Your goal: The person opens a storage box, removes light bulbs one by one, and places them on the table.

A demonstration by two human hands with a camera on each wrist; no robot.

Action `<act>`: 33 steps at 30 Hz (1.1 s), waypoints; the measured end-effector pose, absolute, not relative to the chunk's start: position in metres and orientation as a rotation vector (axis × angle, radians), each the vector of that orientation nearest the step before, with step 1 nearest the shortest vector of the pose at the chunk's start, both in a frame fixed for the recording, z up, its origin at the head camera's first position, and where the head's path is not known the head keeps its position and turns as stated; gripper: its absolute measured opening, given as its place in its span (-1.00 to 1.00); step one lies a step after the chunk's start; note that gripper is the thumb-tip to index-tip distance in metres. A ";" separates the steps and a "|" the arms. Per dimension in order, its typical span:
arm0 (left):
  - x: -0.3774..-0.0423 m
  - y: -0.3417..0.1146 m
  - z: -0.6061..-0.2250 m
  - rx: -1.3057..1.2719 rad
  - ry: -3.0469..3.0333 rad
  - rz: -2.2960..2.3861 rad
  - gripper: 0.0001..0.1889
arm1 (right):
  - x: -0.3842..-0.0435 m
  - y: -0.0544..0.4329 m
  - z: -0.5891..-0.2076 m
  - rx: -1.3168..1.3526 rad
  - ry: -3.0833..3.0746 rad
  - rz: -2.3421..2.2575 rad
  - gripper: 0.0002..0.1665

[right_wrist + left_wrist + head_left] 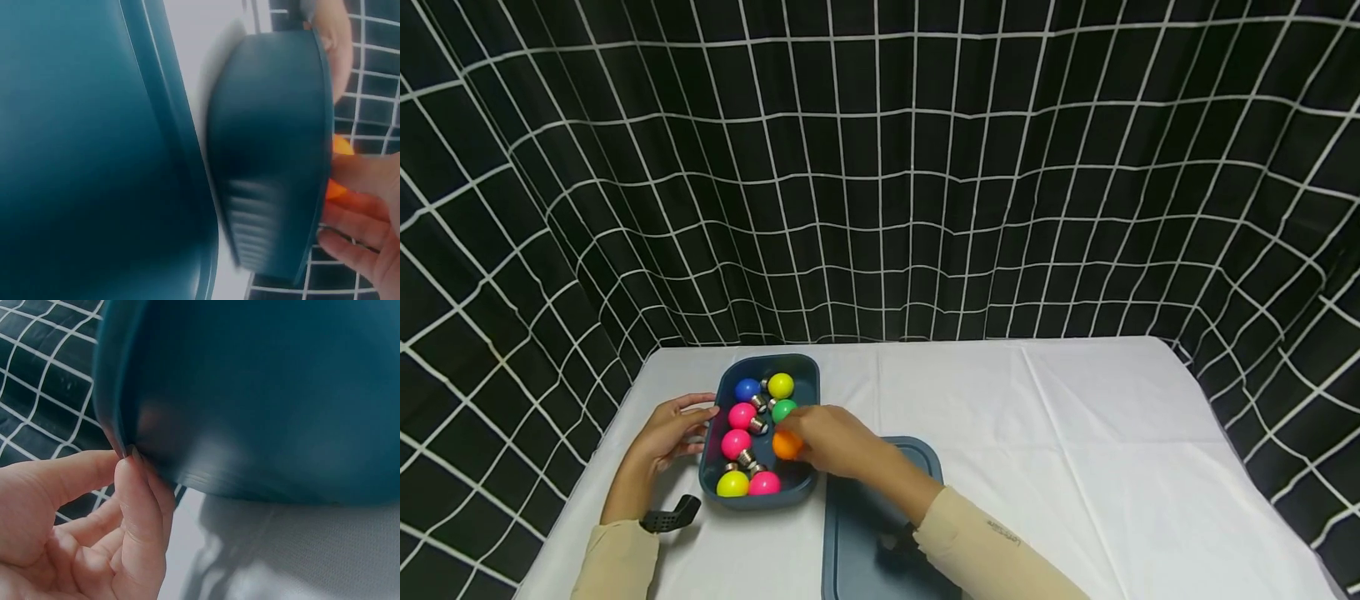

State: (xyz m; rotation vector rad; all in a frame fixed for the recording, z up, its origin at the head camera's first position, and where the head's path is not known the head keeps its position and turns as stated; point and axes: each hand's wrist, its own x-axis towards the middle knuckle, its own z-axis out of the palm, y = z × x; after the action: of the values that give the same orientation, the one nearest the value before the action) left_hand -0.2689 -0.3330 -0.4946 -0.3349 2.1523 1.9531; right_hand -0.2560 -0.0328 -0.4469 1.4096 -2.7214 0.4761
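Observation:
A dark blue-grey tray (752, 502) holds several small coloured light bulbs with metal screw bases. My left hand (672, 429) is at the tray's left side; in the left wrist view its thumb and finger (139, 494) pinch the rim. Inside the tray, by the right wall, my right hand (831, 437) grips an orange bulb (787, 445). Its base is hidden. Around it lie a green bulb (784, 410), pink bulbs (737, 444), a blue bulb (747, 390) and yellow bulbs (781, 386). In the right wrist view, orange shows beside the fingers (356, 222), past the rim.
A second blue-grey tray (850, 533) lies to the right, partly under my right forearm; a small dark shape shows below the sleeve. White cloth (1075, 467) covers the table. Black curtains with a white grid (925, 192) stand behind and at both sides.

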 end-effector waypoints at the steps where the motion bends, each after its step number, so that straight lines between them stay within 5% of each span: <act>1: -0.268 -0.333 -0.494 -0.336 2.153 1.951 -0.37 | -0.256 -0.031 -0.446 1.403 -2.712 0.513 -0.54; 33: -0.270 -0.335 -0.494 -0.338 2.179 1.934 -0.39 | -0.288 0.015 -0.448 1.125 -2.482 0.963 -0.44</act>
State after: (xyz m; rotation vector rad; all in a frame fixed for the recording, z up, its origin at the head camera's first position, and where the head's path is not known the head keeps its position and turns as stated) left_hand -0.2699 -0.3354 -0.4935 -0.3383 2.1795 1.9337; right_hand -0.2878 0.0146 -0.4481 1.1249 -2.4817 0.9631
